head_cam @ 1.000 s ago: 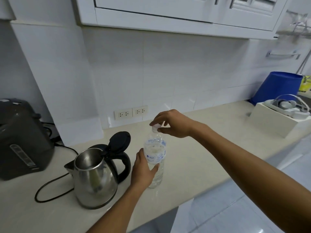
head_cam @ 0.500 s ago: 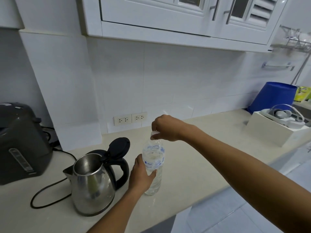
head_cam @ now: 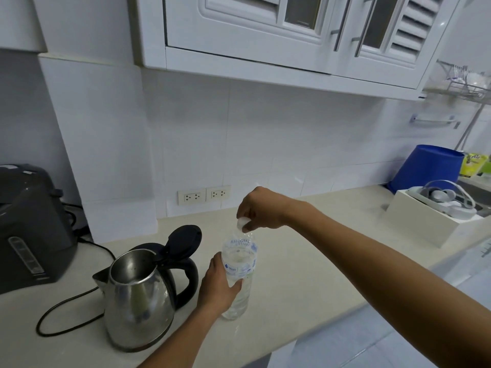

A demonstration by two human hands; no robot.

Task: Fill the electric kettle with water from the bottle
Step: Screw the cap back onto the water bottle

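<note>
A clear plastic water bottle stands upright on the beige counter. My left hand is wrapped around its lower body. My right hand pinches the white cap at the bottle's top from above; whether the cap sits on the neck or has lifted off I cannot tell. To the bottle's left stands the steel electric kettle, its black lid flipped up and its mouth open, its black handle facing the bottle.
A dark grey appliance stands far left, with a black cord looping across the counter. Wall sockets sit behind. At right are a white box with a headset, a blue bucket and white wall cabinets overhead.
The camera has tilted upward, so more of the cabinets shows. My right hand has turned on the cap, which now shows tilted between my fingertips. My left hand still holds the bottle.
</note>
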